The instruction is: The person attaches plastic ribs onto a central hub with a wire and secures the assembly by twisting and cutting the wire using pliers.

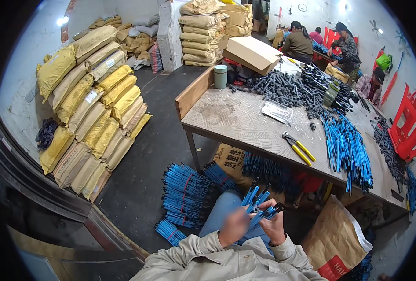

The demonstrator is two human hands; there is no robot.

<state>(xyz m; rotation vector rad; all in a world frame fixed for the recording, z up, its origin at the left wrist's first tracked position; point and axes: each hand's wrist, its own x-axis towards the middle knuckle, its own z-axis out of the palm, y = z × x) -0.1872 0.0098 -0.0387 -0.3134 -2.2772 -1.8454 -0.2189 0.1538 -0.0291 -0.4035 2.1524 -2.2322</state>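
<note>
Over my lap, my right hand [274, 226] is closed around thin blue rods [265, 214] with black ends. My left hand [234, 226] is beside it, against more blue rods [253, 196] that point up and away from me. A blur covers the left hand's fingers, so their grip does not show. On the floor to the left of my knee lie stacked bundles of similar blue rods [182, 189], tied with red bands.
A worktable [217, 110] ahead bears black parts [278, 89], loose blue rods [346, 147], yellow-handled pliers [298, 147] and a cup [220, 76]. A paper sack [332, 236] stands at my right. Sacks [95, 103] are piled at left. Several people sit or stand far right.
</note>
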